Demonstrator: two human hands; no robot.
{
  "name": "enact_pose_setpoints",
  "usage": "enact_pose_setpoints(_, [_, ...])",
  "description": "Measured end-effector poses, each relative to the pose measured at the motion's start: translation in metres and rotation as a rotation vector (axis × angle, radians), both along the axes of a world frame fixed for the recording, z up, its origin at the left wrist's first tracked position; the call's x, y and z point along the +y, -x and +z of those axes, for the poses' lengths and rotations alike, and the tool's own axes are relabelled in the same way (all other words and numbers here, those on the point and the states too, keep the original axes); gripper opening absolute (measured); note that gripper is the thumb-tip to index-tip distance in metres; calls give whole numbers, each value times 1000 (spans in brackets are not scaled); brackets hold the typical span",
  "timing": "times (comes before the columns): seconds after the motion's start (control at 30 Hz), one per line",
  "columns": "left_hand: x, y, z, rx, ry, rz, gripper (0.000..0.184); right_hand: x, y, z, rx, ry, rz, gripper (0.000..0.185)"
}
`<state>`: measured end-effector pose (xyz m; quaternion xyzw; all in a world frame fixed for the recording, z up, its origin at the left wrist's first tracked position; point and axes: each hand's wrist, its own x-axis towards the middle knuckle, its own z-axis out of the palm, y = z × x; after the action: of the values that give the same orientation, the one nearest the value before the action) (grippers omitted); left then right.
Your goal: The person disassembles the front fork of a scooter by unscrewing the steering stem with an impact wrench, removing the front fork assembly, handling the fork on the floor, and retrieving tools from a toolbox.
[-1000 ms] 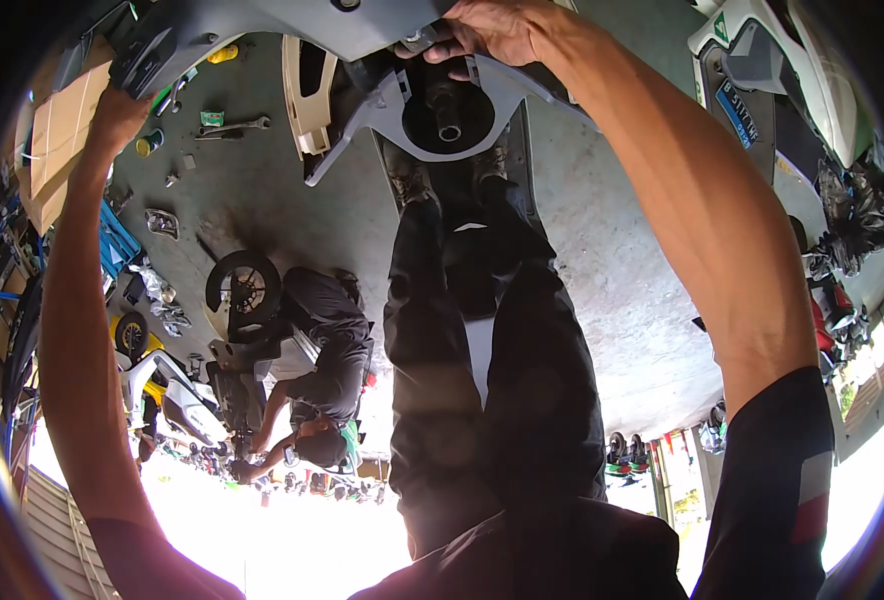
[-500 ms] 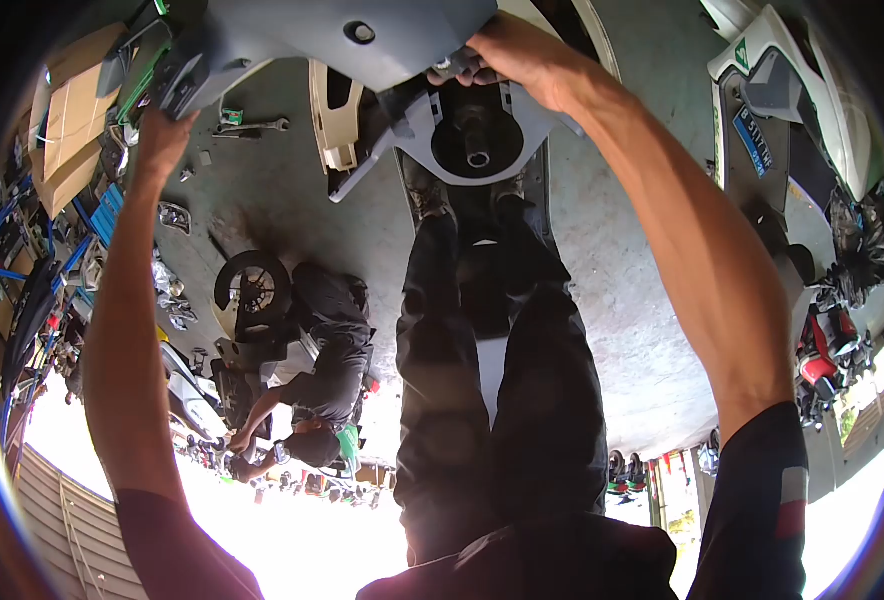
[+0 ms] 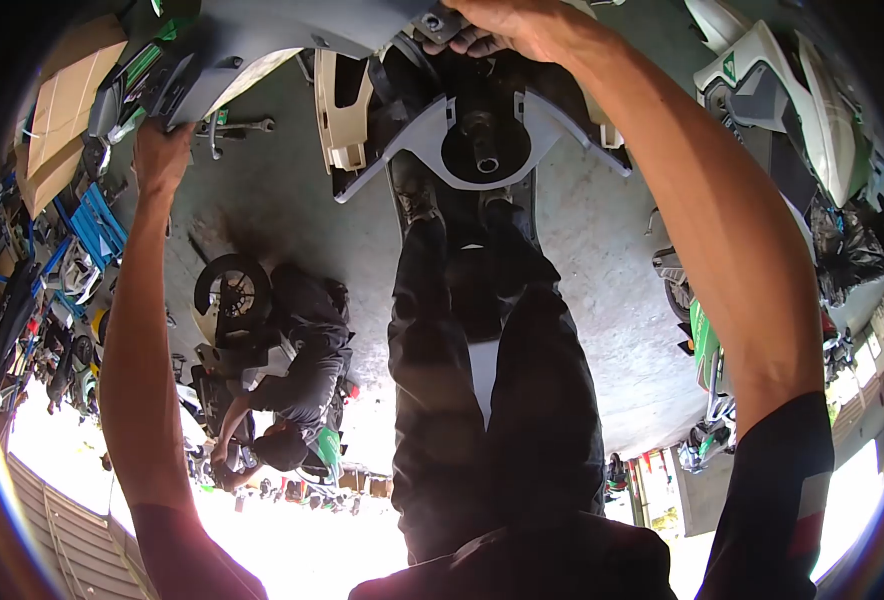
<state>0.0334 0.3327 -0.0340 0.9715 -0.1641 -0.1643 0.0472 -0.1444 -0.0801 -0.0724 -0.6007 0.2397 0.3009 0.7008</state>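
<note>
My left hand (image 3: 162,155) is closed on the lower left end of a grey scooter body panel (image 3: 292,25), which runs past the top edge of the view. At the panel's other end, my right hand (image 3: 502,28) has its fingers curled under a dark corner with a round hole. Below my right hand stands the scooter's front, where a metal steering tube (image 3: 484,150) sticks up through the round opening of a light grey trim piece (image 3: 417,140). A cream-coloured panel (image 3: 344,115) lies left of the trim piece. My feet are beside the scooter's floor area.
At the left, another person (image 3: 307,385) bends over a scooter with a dark wheel (image 3: 232,300). Wrenches (image 3: 247,126) lie on the floor near my left hand. Cardboard (image 3: 72,100) and many parts crowd the left side. A white scooter body (image 3: 812,110) stands at the right.
The grey panel has shifted up and left in view, both hands still on it. More of the light grey trim piece now shows. The whole view has turned slightly.
</note>
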Motion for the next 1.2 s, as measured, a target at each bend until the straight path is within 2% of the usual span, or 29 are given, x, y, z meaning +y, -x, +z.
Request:
enact_pose_setpoints(0.07, [-11,-5,11,14,18,-38,49,-9,3,8,5,-25,-24,30])
enact_pose_setpoints(0.13, [-25,-5,22,-16,-2,-79,47,-18,4,9,-84,137,140,40])
enact_pose_setpoints(0.2, [-14,-18,11,-91,-85,-120,49,-23,10,29,-129,448,224,32])
enact_pose_setpoints(0.27, [-16,-22,9,-166,-133,-143,54,-31,29,40,-253,845,299,35])
enact_pose_setpoints(0.3, [-22,-18,13,-172,-168,-139,57,-37,43,47,-280,848,206,33])
enact_pose_setpoints(0.43, [-2,-52,-8,-82,48,-296,54,-57,118,66,-313,906,-170,23])
enact_pose_setpoints(0.53, [8,-64,-21,13,38,-175,48,-60,176,77,-228,997,-231,19])
enact_pose_setpoints(0.57, [6,-57,-20,-104,146,-285,43,-59,195,75,-253,1034,-244,18])
enact_pose_setpoints(0.7, [30,-65,-50,-158,71,-237,42,-33,246,83,-237,1130,-80,38])
enact_pose_setpoints(0.83, [-5,-29,-14,-182,15,-204,41,-7,252,64,-246,1142,122,72])
enact_pose_setpoints(0.93, [-8,-23,-12,-193,94,-177,45,15,240,41,-31,1145,167,88])
enact_pose_setpoints(1.03, [-19,-12,3,-165,-29,-34,47,26,217,44,201,1216,247,95])
enact_pose_setpoints(1.1, [-16,-18,-6,-111,-55,-10,47,26,216,45,228,1216,287,97])
enact_pose_setpoints(1.2, [-30,-5,14,50,169,113,61,24,217,40,264,1236,339,99])
